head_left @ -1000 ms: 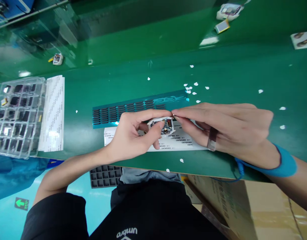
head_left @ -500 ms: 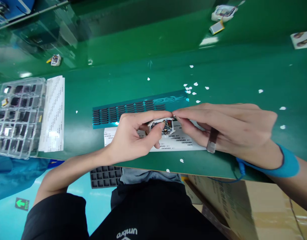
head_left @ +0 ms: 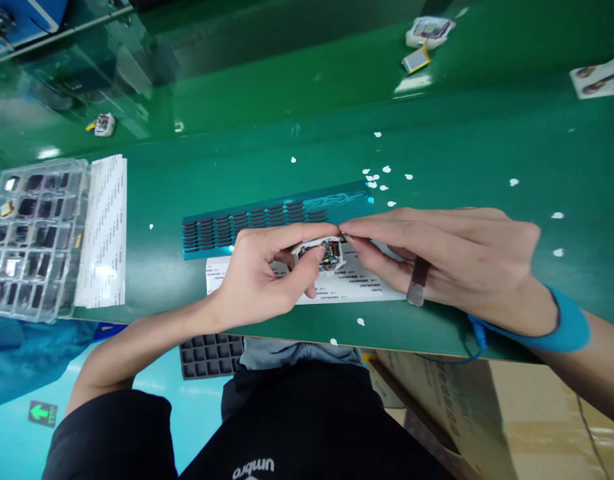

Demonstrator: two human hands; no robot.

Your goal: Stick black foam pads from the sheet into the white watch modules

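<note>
My left hand [head_left: 261,270] is closed around a small white device housing [head_left: 339,257] with a bare circuit board inside; its thumb presses on the board and the index finger lies along the top edge. At the housing's upper right corner, the thumb and index finger of my right hand [head_left: 461,263] pinch together; whatever is between those fingertips is too small to make out. Tucked in the right palm is a flat metal tool [head_left: 417,283], its end sticking out below the fingers. Under both hands lies a white printed sheet [head_left: 371,287].
A blue strip [head_left: 194,253] carries rows of dark pads behind my left hand. White stickers [head_left: 387,169] dot the green bench. At left stand a clear compartment tray [head_left: 61,267] and white sheets [head_left: 104,227]. Farther back are another housing [head_left: 429,31] and a battery [head_left: 417,60]. A blue wrist strap [head_left: 569,327] trails a cord.
The view has shifted slightly, so the bench items sit a little differently. Both hands keep the same hold at the housing, with the right fingertips still at its corner.
</note>
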